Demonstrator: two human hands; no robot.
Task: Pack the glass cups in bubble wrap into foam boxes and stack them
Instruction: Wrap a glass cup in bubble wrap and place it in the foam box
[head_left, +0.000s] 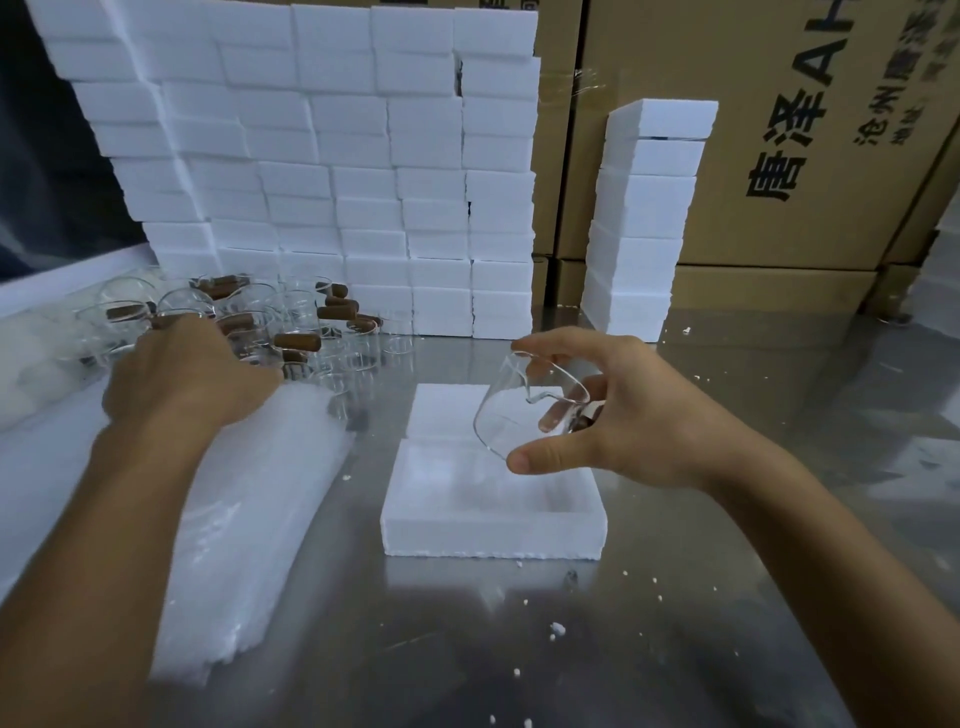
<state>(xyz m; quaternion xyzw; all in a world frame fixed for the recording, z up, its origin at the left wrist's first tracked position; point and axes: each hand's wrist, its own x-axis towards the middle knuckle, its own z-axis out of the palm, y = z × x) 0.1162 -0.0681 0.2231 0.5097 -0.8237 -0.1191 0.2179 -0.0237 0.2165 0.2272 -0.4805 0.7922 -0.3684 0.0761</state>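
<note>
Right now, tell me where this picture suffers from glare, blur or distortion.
Head view: the shiny metal table throws pale glare near the tall white foam stack; the left hand is motion-blurred; the clear glass cup in the right hand stays fairly sharp; wide-angle bending tilts the brown cardboard cartons.
</note>
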